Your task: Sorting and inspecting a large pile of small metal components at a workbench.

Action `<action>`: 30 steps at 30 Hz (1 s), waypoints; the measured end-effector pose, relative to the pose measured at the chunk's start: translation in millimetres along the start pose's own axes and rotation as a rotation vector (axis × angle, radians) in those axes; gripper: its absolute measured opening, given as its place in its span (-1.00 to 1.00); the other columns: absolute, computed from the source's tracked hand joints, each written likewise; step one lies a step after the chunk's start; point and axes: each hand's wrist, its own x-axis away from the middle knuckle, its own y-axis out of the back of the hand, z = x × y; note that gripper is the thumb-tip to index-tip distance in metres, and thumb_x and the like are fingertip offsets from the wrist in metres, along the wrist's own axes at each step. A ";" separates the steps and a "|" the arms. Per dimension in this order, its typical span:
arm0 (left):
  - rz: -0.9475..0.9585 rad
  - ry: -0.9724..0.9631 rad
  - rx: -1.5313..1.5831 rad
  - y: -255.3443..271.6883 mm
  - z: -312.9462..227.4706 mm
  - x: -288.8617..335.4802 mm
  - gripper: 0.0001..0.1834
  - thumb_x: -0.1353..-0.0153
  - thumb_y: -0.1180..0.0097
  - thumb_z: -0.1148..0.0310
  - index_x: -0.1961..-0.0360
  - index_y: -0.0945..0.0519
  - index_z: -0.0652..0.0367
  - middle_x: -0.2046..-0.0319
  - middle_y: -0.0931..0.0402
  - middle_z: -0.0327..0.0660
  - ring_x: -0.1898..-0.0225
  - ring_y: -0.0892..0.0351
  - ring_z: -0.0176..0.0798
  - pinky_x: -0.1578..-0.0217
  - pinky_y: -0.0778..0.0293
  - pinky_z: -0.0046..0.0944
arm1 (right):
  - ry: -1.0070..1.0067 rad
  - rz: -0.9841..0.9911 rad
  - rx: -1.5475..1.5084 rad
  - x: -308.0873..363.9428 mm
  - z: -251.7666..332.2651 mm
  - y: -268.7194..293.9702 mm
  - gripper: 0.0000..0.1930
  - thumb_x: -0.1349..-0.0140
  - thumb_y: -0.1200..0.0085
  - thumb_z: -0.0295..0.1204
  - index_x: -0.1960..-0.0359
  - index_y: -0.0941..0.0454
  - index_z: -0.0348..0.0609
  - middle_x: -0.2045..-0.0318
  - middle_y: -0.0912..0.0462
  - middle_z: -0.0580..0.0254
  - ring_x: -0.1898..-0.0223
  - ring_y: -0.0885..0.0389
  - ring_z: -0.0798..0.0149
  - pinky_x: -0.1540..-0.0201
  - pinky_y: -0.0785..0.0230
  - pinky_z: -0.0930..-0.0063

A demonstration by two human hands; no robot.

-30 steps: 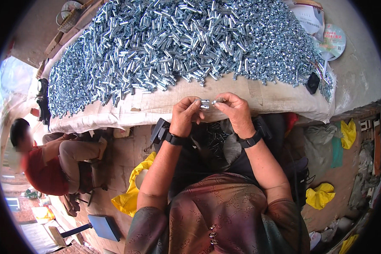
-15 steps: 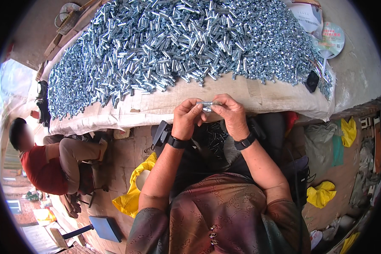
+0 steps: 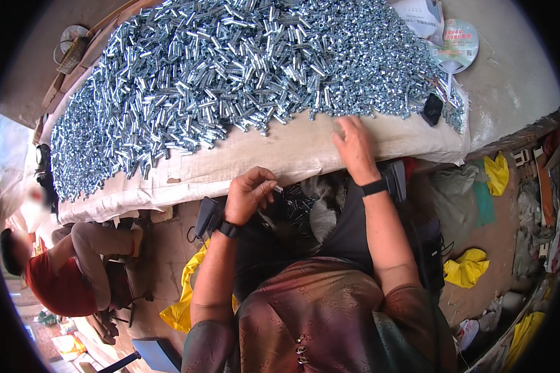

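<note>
left hand [image 3: 250,194] pinching small metal piece [image 3: 279,189]; right hand [image 3: 356,149] blurred, grip unclear, near metal pile [image 3: 249,74].

There are two hands [image 3: 250,194], two wristbands [image 3: 229,229], one metal-parts heap [image 3: 230,74] and one fan [image 3: 459,45].

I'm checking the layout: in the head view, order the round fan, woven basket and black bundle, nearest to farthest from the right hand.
From the right hand:
1. Black bundle: to its right.
2. Round fan: farther right, beyond the bundle.
3. Woven basket: far left.
</note>
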 end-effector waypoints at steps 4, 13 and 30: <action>-0.090 -0.049 0.205 1.1 -0.6 -8.9 -0.93 -0.19 -0.10 0.47 0.34 -0.50 0.25 0.51 -0.49 -0.28 0.55 -0.50 -0.45 0.61 -0.41 -0.51 | 0.028 -0.180 0.322 -14.1 -32.4 -1.4 -0.77 -0.01 -0.12 -0.51 0.25 -0.50 -0.18 0.27 -0.51 0.09 0.19 -0.49 0.07 0.18 -0.38 0.21; -0.243 -0.070 0.435 -3.3 1.2 -23.0 -0.92 -0.21 -0.07 0.45 0.33 -0.48 0.24 0.49 -0.49 -0.24 0.54 -0.52 -0.39 0.56 -0.46 -0.46 | -0.055 -0.146 0.129 -10.3 -37.4 -2.2 -0.86 -0.04 -0.02 -0.59 0.33 -0.51 -0.14 0.41 -0.54 0.18 0.35 -0.54 0.13 0.31 -0.40 0.31; -0.285 -0.089 0.509 -8.4 0.1 -16.7 -0.88 -0.19 -0.11 0.42 0.33 -0.48 0.24 0.52 -0.50 -0.24 0.57 -0.52 -0.39 0.58 -0.45 -0.48 | -0.245 0.421 -1.281 37.9 56.1 -48.8 -0.77 -0.13 -0.13 -0.57 0.17 -0.45 -0.29 0.37 -0.54 0.35 0.29 -0.48 0.54 0.21 -0.38 0.66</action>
